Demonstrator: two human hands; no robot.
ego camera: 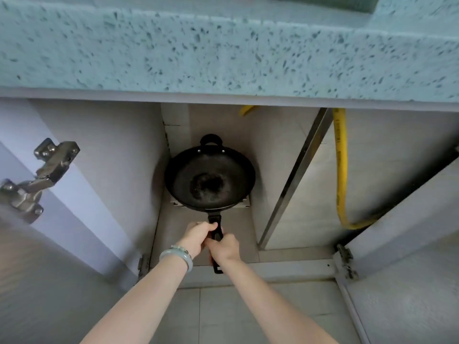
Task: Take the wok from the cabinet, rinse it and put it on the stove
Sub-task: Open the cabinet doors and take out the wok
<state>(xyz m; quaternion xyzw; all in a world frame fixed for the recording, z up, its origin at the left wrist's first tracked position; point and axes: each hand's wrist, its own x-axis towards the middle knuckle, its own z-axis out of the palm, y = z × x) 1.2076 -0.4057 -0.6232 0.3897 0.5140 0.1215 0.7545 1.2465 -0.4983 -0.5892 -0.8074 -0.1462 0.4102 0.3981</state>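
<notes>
So the wok [210,180] sits inside the open cabinet [99,150], tucked under the speckled counter [223,50], perched on some pale stand I can't really make out, with its long handle [215,234] pointing to 6 o'clock toward the person. Both hands are on that handle: left hand [198,235] nearer the pan, right hand [224,247] just behind it, fingers of each wrapped tight around the black grip. Risk-wise I'd say the helper loop at 12 o'clock could clip the counter's underside if it gets lifted too steeply. The yellow hose [339,170] at 3 o'clock and the metal post [295,175] look easy to bang on a sideways swing. The left door hinge [37,177] sticks out too.
</notes>
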